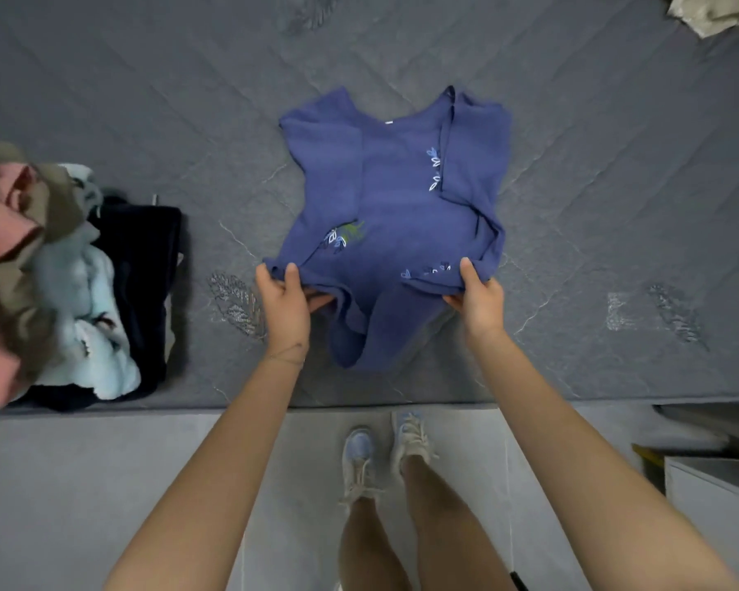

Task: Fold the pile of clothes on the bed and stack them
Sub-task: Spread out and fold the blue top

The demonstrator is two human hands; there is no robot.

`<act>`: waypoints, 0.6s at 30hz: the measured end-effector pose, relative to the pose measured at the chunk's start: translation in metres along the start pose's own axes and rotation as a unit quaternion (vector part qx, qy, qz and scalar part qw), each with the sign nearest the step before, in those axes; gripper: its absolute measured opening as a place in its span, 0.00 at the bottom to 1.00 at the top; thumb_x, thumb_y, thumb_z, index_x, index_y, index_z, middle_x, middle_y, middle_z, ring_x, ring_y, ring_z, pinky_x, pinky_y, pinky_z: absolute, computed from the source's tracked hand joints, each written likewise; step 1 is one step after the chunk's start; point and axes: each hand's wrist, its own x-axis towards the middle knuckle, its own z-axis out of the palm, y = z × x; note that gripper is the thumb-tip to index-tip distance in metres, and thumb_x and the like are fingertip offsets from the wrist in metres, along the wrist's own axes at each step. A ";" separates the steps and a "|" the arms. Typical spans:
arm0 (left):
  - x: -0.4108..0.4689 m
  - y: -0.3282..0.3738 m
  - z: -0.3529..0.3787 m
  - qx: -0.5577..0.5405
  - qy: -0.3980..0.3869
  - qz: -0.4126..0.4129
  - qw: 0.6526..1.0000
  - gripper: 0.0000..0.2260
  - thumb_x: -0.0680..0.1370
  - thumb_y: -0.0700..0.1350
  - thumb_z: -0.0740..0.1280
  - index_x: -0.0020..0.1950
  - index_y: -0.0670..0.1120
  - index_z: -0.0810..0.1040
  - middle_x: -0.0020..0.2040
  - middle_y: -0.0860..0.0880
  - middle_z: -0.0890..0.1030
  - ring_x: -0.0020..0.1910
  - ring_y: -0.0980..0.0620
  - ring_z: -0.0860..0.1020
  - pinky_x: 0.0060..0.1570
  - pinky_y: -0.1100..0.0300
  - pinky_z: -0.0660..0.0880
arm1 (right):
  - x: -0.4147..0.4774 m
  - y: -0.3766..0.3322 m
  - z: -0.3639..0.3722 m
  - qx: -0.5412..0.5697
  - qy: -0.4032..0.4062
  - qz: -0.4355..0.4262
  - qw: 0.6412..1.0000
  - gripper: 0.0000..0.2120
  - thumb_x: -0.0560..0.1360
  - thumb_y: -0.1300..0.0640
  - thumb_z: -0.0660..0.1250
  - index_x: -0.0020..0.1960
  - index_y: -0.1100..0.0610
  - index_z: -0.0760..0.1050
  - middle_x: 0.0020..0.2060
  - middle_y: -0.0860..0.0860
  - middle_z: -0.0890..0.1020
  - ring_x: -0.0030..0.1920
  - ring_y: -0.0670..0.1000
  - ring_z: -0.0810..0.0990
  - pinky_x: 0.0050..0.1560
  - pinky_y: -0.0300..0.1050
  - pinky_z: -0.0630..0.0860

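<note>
A blue top [397, 206] with small embroidered flowers lies on the grey mattress [188, 100], both sides folded in toward the middle. My left hand [284, 298] pinches its near left corner, thumb on top. My right hand [476, 298] pinches the near right corner the same way. The near edge is lifted a little, and a flap of the fabric hangs down between my hands toward the bed's front edge. At the left edge of the bed sits a pile of clothes [60, 283]: pink, olive, pale blue fluffy and black pieces.
A cream cloth [713, 12] lies at the far right corner of the mattress. The bed's front edge [146, 409] runs across the view, with grey floor tiles and my feet in light sneakers [385, 454] below it. A white box [717, 505] stands at the lower right.
</note>
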 end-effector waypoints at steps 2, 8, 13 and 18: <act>0.017 0.010 0.021 -0.026 -0.003 -0.021 0.999 0.04 0.85 0.38 0.54 0.55 0.46 0.64 0.50 0.46 0.78 0.34 0.57 0.82 0.31 0.62 0.79 | 0.014 -0.020 0.010 -0.011 -0.006 -0.017 1.000 0.05 0.81 0.56 0.63 0.55 0.55 0.75 0.53 0.52 0.79 0.54 0.52 0.79 0.43 0.40 0.78; 0.076 0.022 0.072 -0.038 -0.005 -0.029 0.999 0.05 0.84 0.38 0.57 0.52 0.47 0.66 0.54 0.42 0.77 0.49 0.49 0.81 0.45 0.61 0.81 | 0.083 -0.074 0.034 -0.021 -0.012 -0.036 0.999 0.13 0.81 0.59 0.63 0.64 0.63 0.74 0.58 0.57 0.81 0.56 0.53 0.80 0.52 0.42 0.78; 0.120 0.040 0.108 0.033 -0.025 0.034 0.999 0.05 0.84 0.38 0.58 0.51 0.46 0.65 0.46 0.50 0.76 0.46 0.57 0.79 0.50 0.61 0.79 | 0.140 -0.111 0.046 -0.037 0.020 -0.033 0.999 0.12 0.81 0.58 0.63 0.62 0.61 0.75 0.61 0.57 0.80 0.61 0.55 0.79 0.65 0.52 0.74; 0.170 0.050 0.131 0.037 0.008 0.035 0.999 0.03 0.84 0.37 0.57 0.55 0.44 0.63 0.50 0.50 0.75 0.48 0.55 0.77 0.49 0.63 0.79 | 0.181 -0.134 0.067 -0.033 0.028 -0.031 0.999 0.08 0.82 0.57 0.62 0.58 0.59 0.75 0.55 0.55 0.80 0.57 0.53 0.79 0.61 0.47 0.76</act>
